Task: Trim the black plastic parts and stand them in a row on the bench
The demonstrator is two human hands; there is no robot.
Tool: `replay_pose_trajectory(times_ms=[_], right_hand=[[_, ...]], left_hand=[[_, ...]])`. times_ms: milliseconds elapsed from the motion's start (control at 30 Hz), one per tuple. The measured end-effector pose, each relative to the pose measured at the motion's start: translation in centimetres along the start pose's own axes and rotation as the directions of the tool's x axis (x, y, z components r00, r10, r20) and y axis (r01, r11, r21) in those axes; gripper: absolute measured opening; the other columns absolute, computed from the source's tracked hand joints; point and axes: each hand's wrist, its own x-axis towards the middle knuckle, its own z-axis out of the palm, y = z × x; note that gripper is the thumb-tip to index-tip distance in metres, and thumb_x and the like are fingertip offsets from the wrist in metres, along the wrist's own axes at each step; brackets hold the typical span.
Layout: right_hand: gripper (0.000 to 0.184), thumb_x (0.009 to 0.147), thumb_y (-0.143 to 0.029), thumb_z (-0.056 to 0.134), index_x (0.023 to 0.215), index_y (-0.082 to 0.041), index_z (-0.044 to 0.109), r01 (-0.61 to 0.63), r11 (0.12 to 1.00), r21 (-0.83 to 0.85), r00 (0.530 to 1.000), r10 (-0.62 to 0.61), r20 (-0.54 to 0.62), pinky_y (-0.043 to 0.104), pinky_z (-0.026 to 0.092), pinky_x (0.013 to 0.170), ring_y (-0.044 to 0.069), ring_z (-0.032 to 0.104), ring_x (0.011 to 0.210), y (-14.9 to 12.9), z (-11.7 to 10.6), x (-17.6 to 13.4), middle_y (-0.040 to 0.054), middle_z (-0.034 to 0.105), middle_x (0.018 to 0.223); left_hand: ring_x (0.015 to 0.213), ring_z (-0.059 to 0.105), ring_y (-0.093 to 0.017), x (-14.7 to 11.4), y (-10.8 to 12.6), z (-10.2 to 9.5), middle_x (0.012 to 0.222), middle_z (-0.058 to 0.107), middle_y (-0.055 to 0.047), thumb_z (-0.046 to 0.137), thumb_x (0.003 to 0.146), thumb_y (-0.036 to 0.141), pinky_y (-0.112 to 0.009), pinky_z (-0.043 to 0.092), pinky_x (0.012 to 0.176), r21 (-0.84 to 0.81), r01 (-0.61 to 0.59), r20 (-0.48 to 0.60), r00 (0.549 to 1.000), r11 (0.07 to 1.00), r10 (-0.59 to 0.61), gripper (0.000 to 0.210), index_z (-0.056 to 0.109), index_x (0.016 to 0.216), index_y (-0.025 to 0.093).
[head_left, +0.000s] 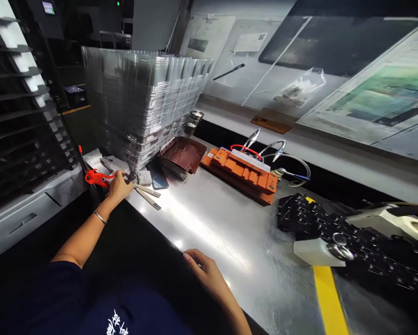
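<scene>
Clock centre: the bare middle of the table [209,218], with twelve o'clock toward the wall board [226,42].
Left hand [119,187]: between nine and ten o'clock, reaching over the table's near left corner, with a bracelet [100,217] on its wrist; the fingers bend down beside a small dark tool [130,177], and I cannot tell whether they are clamped on it.
Red tool [96,177]: just beyond the left hand, between nine and ten; whether they touch is unclear.
Metal strips [148,197]: two, lying spread toward three o'clock from the left hand, near its fingertips.
Right hand [204,267]: at six o'clock on the table's near edge, loosely curled, thumb and forefinger close; I cannot tell whether they pinch anything.
Hands: well apart.
Phone [159,177]: ten o'clock, flat on the table, with a white cloth [115,164] farther out.
Clear trays [149,107]: a tall stack at eleven.
Brown tray [186,156]: between eleven and twelve, beside the stack; a jar [194,121] stands behind it.
Orange block [242,174]: near two o'clock, cables behind.
Black parts [310,216]: three o'clock, in a cluster.
White box [313,252]: between three and four, beside the cluster.
Yellow strip [329,298]: four o'clock, along the tabletop.
</scene>
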Motion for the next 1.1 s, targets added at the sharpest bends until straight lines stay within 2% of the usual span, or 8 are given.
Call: replay_pose_trajectory(times_ms=[200, 267, 433, 600, 733, 833, 1000, 1100], right_hand=[[0.042, 0.072, -0.061, 0.056, 0.078, -0.020, 0.065, -0.104, 0.973, 0.204, 0.992, 0.118, -0.055, 0.027, 0.041, 0.049, 0.016, 0.055, 0.056, 1.4, 0.1, 0.9, 0.0014, 0.058, 0.068], [0.043, 0.070, -0.061, 0.059, 0.078, -0.019, 0.066, -0.093, 0.966, 0.243, 0.992, 0.111, -0.063, 0.026, 0.041, 0.048, 0.015, 0.055, 0.056, 1.6, 0.1, 0.8, 0.0014, 0.057, 0.067], [0.047, 0.071, -0.062, 0.061, 0.079, -0.017, 0.068, -0.031, 0.950, 0.310, 0.992, 0.067, -0.107, 0.026, 0.042, 0.051, 0.014, 0.054, 0.057, 1.5, 0.3, 0.2, 0.0018, 0.058, 0.067], [0.049, 0.070, -0.064, 0.061, 0.077, -0.016, 0.066, -0.028, 0.940, 0.339, 0.986, 0.081, -0.143, 0.026, 0.041, 0.052, 0.014, 0.055, 0.057, 1.4, 0.6, 0.0, 0.0020, 0.059, 0.067], [0.048, 0.072, -0.064, 0.060, 0.078, -0.017, 0.066, -0.017, 0.941, 0.337, 0.987, 0.069, -0.143, 0.026, 0.041, 0.052, 0.014, 0.055, 0.057, 1.3, 0.6, -0.1, 0.0019, 0.059, 0.068], [0.048, 0.072, -0.064, 0.059, 0.079, -0.017, 0.066, -0.017, 0.946, 0.323, 0.986, 0.069, -0.151, 0.026, 0.042, 0.052, 0.014, 0.055, 0.057, 1.4, 0.6, -0.1, 0.0024, 0.059, 0.069], [0.048, 0.072, -0.064, 0.059, 0.078, -0.017, 0.067, 0.003, 0.947, 0.321, 0.985, 0.052, -0.163, 0.026, 0.042, 0.050, 0.014, 0.055, 0.056, 1.8, 0.8, 0.1, 0.0024, 0.060, 0.068], [0.045, 0.072, -0.062, 0.061, 0.077, -0.017, 0.066, 0.018, 0.937, 0.348, 0.979, 0.054, -0.196, 0.026, 0.044, 0.049, 0.014, 0.056, 0.056, 1.6, 0.9, 0.3, 0.0026, 0.061, 0.067]], left_hand=[[0.114, 0.055, -0.026, 7.2, -1.5, -4.2, 0.133, 0.045, -0.021, 0.035, 0.099, 0.028, -0.042, 0.043, 0.096, -0.066, 0.209, -0.244, 0.945, 0.976, -0.219, 0.046, 0.039, 0.131, -0.005], [0.107, 0.058, -0.020, 9.3, -1.9, -4.8, 0.129, 0.048, -0.015, 0.029, 0.101, 0.027, -0.041, 0.045, 0.093, -0.080, 0.258, -0.248, 0.930, 0.963, -0.270, 0.043, 0.046, 0.127, -0.004], [0.103, 0.060, -0.022, 11.7, -1.6, -4.5, 0.121, 0.058, -0.010, 0.059, 0.089, 0.035, -0.043, 0.053, 0.086, -0.068, 0.369, -0.150, 0.915, 0.927, -0.375, 0.037, 0.056, 0.121, 0.016], [0.110, 0.057, -0.024, 9.2, -0.6, -3.2, 0.127, 0.055, -0.011, 0.056, 0.091, 0.034, -0.047, 0.049, 0.091, -0.057, 0.276, -0.130, 0.951, 0.959, -0.281, 0.037, 0.054, 0.123, 0.016], [0.128, 0.042, -0.037, 5.6, -0.1, -0.8, 0.129, 0.055, -0.018, 0.067, 0.082, 0.036, -0.057, 0.029, 0.108, -0.129, 0.127, -0.102, 0.985, 0.984, -0.140, 0.037, 0.063, 0.109, 0.010], [0.120, 0.051, -0.033, 4.6, 0.0, -0.1, 0.119, 0.061, -0.015, 0.068, 0.081, 0.033, -0.053, 0.036, 0.104, -0.240, 0.103, -0.069, 0.990, 0.965, -0.123, 0.030, 0.065, 0.103, 0.012], [0.106, 0.059, -0.023, 5.0, 2.1, -1.7, 0.125, 0.056, -0.010, 0.056, 0.091, 0.035, -0.045, 0.051, 0.088, -0.525, 0.085, -0.157, 0.968, 0.847, -0.195, 0.037, 0.054, 0.123, 0.016], [0.105, 0.059, -0.023, 2.3, 6.1, 0.0, 0.123, 0.057, -0.010, 0.056, 0.091, 0.035, -0.044, 0.052, 0.088, -0.701, 0.079, -0.077, 0.980, 0.709, -0.185, 0.036, 0.055, 0.122, 0.016]])
